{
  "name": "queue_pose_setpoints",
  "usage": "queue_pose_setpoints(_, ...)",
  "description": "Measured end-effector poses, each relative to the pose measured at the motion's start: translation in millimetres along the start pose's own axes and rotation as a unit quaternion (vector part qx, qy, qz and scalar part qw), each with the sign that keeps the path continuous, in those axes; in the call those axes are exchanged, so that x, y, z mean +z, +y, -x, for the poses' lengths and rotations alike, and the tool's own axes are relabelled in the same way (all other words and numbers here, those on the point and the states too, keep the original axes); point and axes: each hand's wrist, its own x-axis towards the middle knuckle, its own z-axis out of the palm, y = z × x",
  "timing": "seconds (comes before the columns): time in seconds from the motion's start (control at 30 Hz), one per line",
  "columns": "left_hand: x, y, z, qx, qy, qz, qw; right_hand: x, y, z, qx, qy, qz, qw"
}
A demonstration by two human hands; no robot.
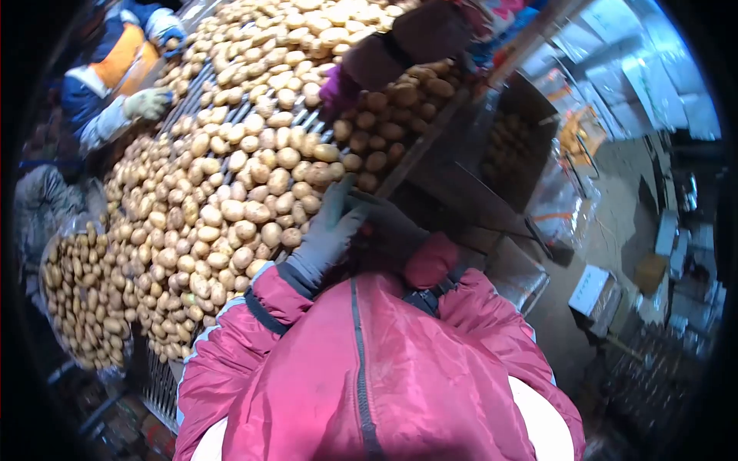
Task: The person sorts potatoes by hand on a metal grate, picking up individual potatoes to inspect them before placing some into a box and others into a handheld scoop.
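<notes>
We look down on a long roller table (307,119) that runs away from us toward the top left, and its whole surface is covered by a thick bed of potatoes (231,192) lying every way, with no shared direction; the bed itself has its long axis along the table. The spread-out layer likely lets each potato be seen and reached from either side. At the lower left a clear bag (81,300) bulges with more potatoes, hanging beside the table edge. On the right a dark chute (461,192) slopes down past the table toward a crate (511,146) holding further potatoes. Our red jacket (369,369) fills the foreground. Across the table a co-worker in a blue and orange jacket (108,65) keeps a light glove (147,102) at the pile, and another person's purple glove (337,91) reaches in from the top. Our left hand (327,230), in a grey glove, rests at the near edge of the potatoes, fingers straight and held loosely together, pointing up the table and pinching nothing. Our right hand (388,230), in a dark glove, lies just beside it, touching it; we cannot tell how its fingers are set.
</notes>
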Motion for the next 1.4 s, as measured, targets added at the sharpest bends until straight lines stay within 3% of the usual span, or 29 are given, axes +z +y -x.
queue_pose_setpoints(0.03, -6.8, 10.6, -3.9, 0.050, -0.051, -0.040, 0.997, -8.3, -4.5, 10.0, -0.016, 0.014, 0.001, 1.000)
queue_pose_setpoints(0.07, -15.0, 27.8, -10.0, 0.105, -0.101, -0.078, 0.986, -20.3, -9.5, 22.3, -0.078, 0.059, 0.207, 0.973)
queue_pose_setpoints(0.1, -14.2, 35.9, -13.3, 0.117, -0.062, -0.021, 0.991, -29.7, -13.6, 39.5, -0.128, 0.109, 0.404, 0.899)
queue_pose_setpoints(0.13, -11.1, 38.6, -14.0, 0.125, -0.026, 0.036, 0.991, -19.4, -20.7, 61.8, -0.137, 0.133, 0.403, 0.895)
queue_pose_setpoints(0.2, -6.3, 35.5, -13.7, 0.046, -0.038, 0.063, 0.996, 18.7, -37.6, 100.3, -0.145, 0.240, 0.362, 0.889)
queue_pose_setpoints(0.27, 1.4, 41.6, -20.0, -0.128, -0.021, 0.280, 0.951, -61.6, -24.7, 123.5, -0.187, 0.312, 0.145, 0.920)
queue_pose_setpoints(0.33, 4.1, 37.2, -23.5, -0.123, -0.043, 0.266, 0.955, -116.9, -33.2, 178.9, -0.211, 0.413, 0.167, 0.870)
queue_pose_setpoints(0.4, 5.2, 31.2, -25.0, -0.118, -0.062, 0.252, 0.958, -122.8, -43.8, 234.2, -0.220, 0.368, 0.074, 0.900)
queue_pose_setpoints(0.47, 5.5, 24.8, -25.5, -0.143, -0.097, 0.280, 0.944, -131.7, -43.2, 268.7, -0.228, 0.437, 0.038, 0.869)
queue_pose_setpoints(0.67, -0.9, 11.2, -18.3, -0.190, -0.070, 0.376, 0.904, -172.1, -36.3, 329.7, -0.241, 0.519, -0.006, 0.820)
queue_pose_setpoints(0.77, -5.3, -3.8, -13.9, -0.185, -0.014, 0.409, 0.894, -179.4, -36.3, 340.0, -0.233, 0.534, -0.034, 0.812)
queue_pose_setpoints(0.8, -4.3, -14.7, -10.5, -0.224, 0.006, 0.407, 0.886, -178.7, -36.9, 338.4, -0.232, 0.532, -0.059, 0.812)
queue_pose_setpoints(0.87, -13.6, -59.5, -0.4, -0.334, -0.057, 0.491, 0.802, -198.3, -7.8, 338.3, -0.352, 0.593, 0.244, 0.682)
queue_pose_setpoints(0.9, -28.9, -27.6, 5.3, -0.311, -0.008, 0.487, 0.816, -205.3, -20.5, 351.2, -0.265, 0.619, 0.117, 0.730)
queue_pose_setpoints(0.93, -34.1, 6.2, 5.5, -0.287, 0.042, 0.479, 0.829, -246.5, -34.8, 362.8, -0.154, 0.656, 0.123, 0.728)
queue_pose_setpoints(0.97, -32.2, -26.5, 10.3, -0.241, 0.072, 0.398, 0.882, -247.5, -37.7, 353.8, -0.177, 0.648, 0.196, 0.714)
queue_pose_setpoints(1.0, -30.9, -55.8, 13.8, -0.200, 0.087, 0.317, 0.923, -317.2, -46.2, 374.3, -0.228, 0.654, 0.309, 0.652)
queue_pose_setpoints(1.03, -40.3, -48.3, 18.2, -0.207, 0.119, 0.313, 0.919, -192.5, -60.2, 316.3, -0.157, 0.716, 0.301, 0.610)
queue_pose_setpoints(1.1, -70.8, -12.6, 24.7, -0.220, 0.140, 0.271, 0.927, -175.7, -84.9, 273.4, -0.181, 0.628, 0.270, 0.707)
queue_pose_setpoints(1.13, -71.2, -29.2, 28.9, -0.218, 0.172, 0.232, 0.932, -158.5, -96.0, 236.6, -0.210, 0.569, 0.282, 0.744)
queue_pose_setpoints(1.17, -77.2, -34.0, 31.9, -0.223, 0.201, 0.198, 0.933, -146.7, -107.8, 209.3, -0.194, 0.464, 0.282, 0.817)
queue_pose_setpoints(1.23, -98.2, -38.2, 41.7, -0.239, 0.245, 0.110, 0.933, -62.0, -110.8, 127.2, -0.181, 0.307, 0.311, 0.881)
queue_pose_setpoints(1.27, -104.8, -65.6, 55.0, -0.198, 0.283, 0.016, 0.938, -11.2, -103.1, 88.2, -0.147, 0.301, 0.337, 0.880)
queue_pose_setpoints(1.3, -115.6, -78.8, 67.8, -0.207, 0.310, -0.043, 0.927, 20.9, -96.8, 58.7, -0.116, 0.252, 0.403, 0.872)
queue_pose_setpoints(1.33, -127.1, -86.5, 78.4, -0.215, 0.335, -0.103, 0.912, 44.1, -86.5, 31.4, -0.066, 0.220, 0.384, 0.894)
queue_pose_setpoints(1.4, -141.5, -88.1, 103.9, -0.232, 0.353, -0.228, 0.877, 52.2, -64.9, -17.8, 0.031, 0.055, 0.459, 0.886)
